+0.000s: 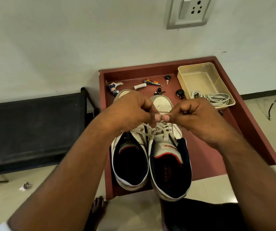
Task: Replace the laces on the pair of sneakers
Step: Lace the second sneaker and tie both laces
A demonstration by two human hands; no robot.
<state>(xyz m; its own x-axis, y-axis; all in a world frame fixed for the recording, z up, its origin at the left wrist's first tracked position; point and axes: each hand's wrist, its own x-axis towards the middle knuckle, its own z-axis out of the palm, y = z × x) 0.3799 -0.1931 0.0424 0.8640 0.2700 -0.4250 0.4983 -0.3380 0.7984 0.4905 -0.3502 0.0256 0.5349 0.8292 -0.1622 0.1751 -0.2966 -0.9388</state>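
Two white sneakers are sitting side by side on a reddish-brown desk (243,130) with a raised rim, heels toward the person. The left sneaker (130,164) and right sneaker (170,167) are showing dark navy linings and grey tongues with red trim. Both hands are hovering over the lacing area, hiding most of the eyelets. The left hand (132,112) is curling its fingers and pinching the white lace (163,128); the right hand (195,117) is doing the same, thumbs almost touching above the right sneaker. Flat woven lace strands are crossing just below the hands.

Behind the sneakers, small clutter is lying on the desk: a doll keychain with keys (114,88), a small white tube (140,86), a nail clipper (152,82), a black-headed key (167,78), and two small dark figurines (180,94). A cream plastic tray (202,70), rectangular and translucent, is holding a coiled white cord (217,98).

A dark bench (34,130) is standing to the left. A switch and socket plate (188,11) is mounted on the pale wall. A crumpled scrap (25,186) is lying on the tiled floor, and a bare foot (98,207) is showing below the desk edge.
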